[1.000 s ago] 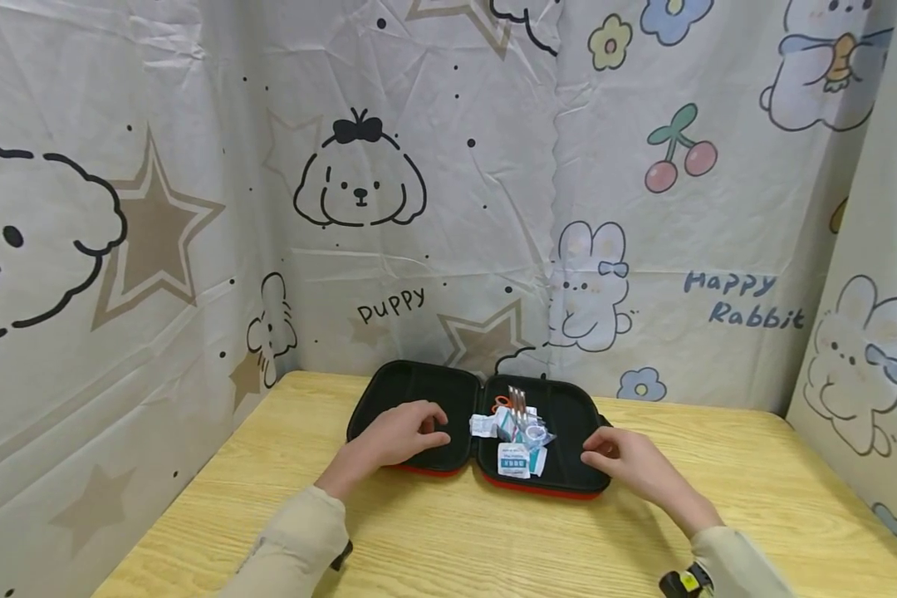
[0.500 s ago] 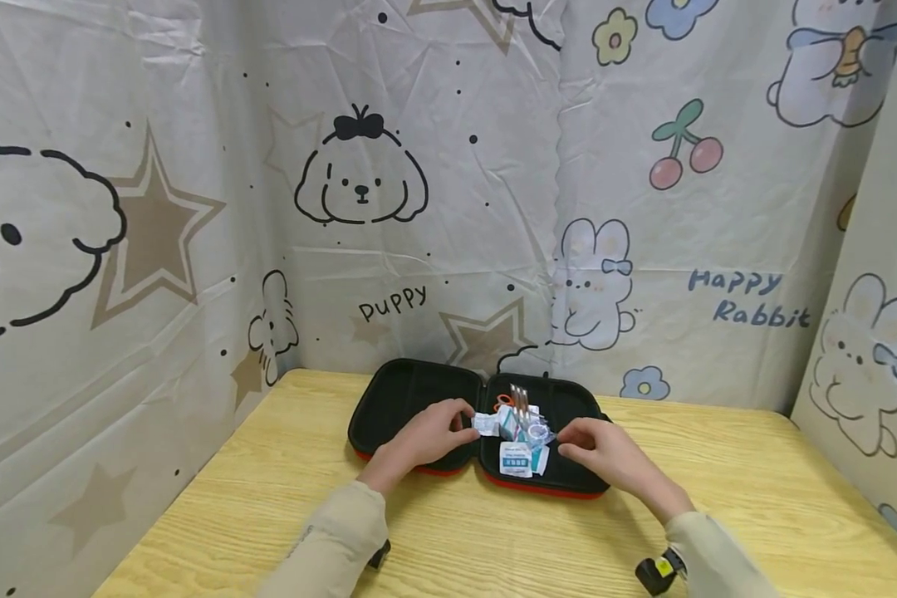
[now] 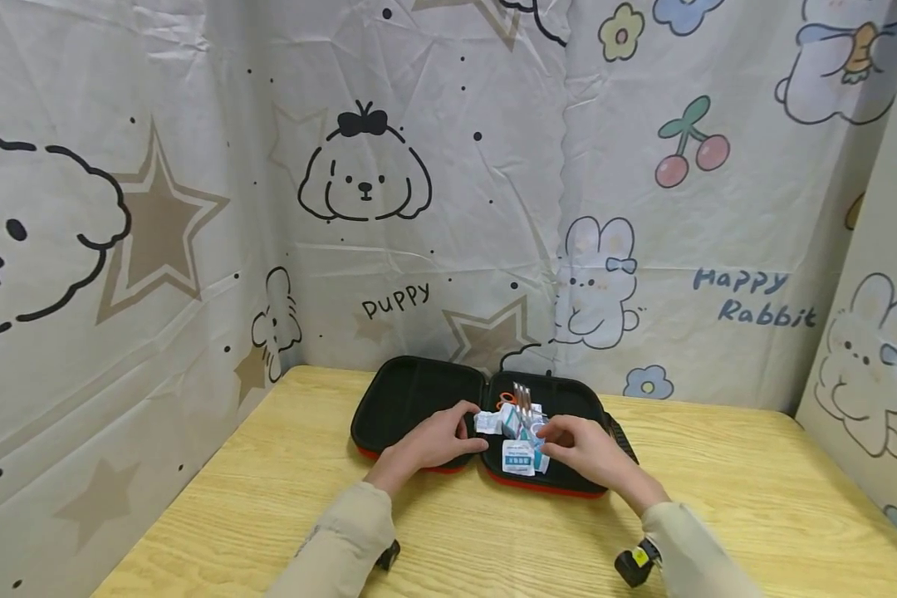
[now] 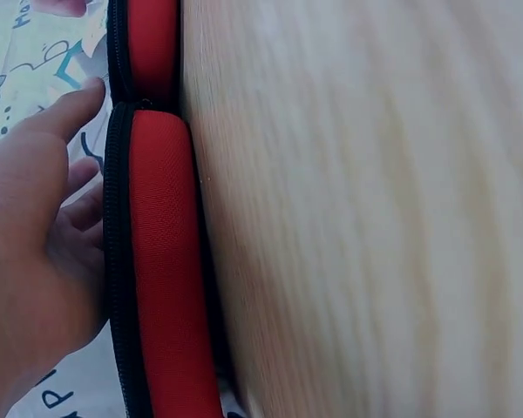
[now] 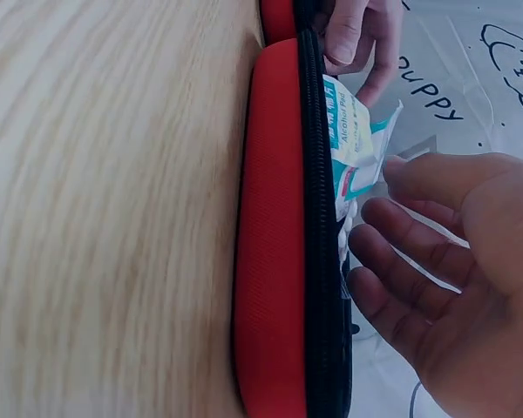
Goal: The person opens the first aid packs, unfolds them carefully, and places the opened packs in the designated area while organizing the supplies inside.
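Note:
A zip case (image 3: 411, 394), black inside and red outside, lies unfolded on the table. Its right half holds a heap of small packets, among them a white-and-teal alcohol pad packet (image 5: 349, 122) at the front. Orange scissor-like loops (image 3: 506, 400) and several shiny slim strips (image 3: 522, 400) show behind. My left hand (image 3: 435, 440) hovers by the case's hinge, thumb and fingers apart, fingertips close to a small white packet (image 3: 487, 422). From the right, my right hand (image 3: 590, 453) reaches over the heap, its fingers loosely bent. In the right wrist view its thumb tip is right at a teal packet's edge.
The wooden table (image 3: 478, 548) extends in front of the case and to both sides. A printed cloth (image 3: 389, 274) with cartoon animals hangs close behind the case and along the sides. A black strap (image 3: 622, 436) sticks out at the case's right side.
Both hands have moved inward: the left from over the left half to the hinge, the right from the right rim to over the packets. The case stays where it was.

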The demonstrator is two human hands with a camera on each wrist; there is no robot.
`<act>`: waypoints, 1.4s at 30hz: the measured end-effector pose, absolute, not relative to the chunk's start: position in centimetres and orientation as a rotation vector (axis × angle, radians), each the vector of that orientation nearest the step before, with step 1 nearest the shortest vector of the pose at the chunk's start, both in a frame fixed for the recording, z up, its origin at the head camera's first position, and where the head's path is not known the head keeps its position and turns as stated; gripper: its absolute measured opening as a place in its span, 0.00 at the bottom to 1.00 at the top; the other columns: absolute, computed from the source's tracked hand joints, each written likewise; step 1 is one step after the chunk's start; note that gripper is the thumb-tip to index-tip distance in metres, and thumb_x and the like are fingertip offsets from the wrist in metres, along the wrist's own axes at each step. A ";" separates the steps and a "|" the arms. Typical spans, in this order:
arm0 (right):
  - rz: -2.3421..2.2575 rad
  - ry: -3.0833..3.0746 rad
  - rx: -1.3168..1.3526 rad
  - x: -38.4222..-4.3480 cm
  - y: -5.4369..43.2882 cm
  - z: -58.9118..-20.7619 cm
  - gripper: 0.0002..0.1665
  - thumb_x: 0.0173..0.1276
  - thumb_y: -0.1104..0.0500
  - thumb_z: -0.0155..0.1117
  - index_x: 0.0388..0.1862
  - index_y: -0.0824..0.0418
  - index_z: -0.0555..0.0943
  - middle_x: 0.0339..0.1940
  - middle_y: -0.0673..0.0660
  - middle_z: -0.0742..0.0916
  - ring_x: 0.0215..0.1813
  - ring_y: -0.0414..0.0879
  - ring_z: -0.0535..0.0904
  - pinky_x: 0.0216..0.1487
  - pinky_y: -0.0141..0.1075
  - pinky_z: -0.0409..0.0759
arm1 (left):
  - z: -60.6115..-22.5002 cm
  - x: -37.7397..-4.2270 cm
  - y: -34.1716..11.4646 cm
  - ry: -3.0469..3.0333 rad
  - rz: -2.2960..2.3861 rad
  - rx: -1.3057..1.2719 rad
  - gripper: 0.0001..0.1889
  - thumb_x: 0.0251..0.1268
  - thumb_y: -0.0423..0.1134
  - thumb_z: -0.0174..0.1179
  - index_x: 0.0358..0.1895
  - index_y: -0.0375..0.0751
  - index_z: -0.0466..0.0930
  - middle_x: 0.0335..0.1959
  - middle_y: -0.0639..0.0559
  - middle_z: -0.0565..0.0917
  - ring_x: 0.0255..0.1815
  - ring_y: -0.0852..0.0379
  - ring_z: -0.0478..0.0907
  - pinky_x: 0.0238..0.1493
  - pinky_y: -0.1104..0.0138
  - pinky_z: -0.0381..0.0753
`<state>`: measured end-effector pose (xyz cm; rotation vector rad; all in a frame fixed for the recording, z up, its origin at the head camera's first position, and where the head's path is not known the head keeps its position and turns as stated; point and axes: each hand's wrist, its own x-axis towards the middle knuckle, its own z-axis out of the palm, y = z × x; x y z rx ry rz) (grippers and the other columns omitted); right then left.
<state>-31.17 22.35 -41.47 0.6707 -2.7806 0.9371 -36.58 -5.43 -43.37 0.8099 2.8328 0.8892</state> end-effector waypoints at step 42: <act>1.056 -2.967 0.823 -30.9 25.0 -43.2 0.08 0.63 0.44 0.71 0.33 0.45 0.89 0.36 0.45 0.85 0.39 0.35 0.76 0.41 0.31 0.74 | -41.0 -33.6 -2.3 2.927 0.872 1.013 0.06 0.67 0.49 0.62 0.33 0.56 0.78 0.32 0.64 0.81 0.28 0.66 0.72 0.32 0.70 0.72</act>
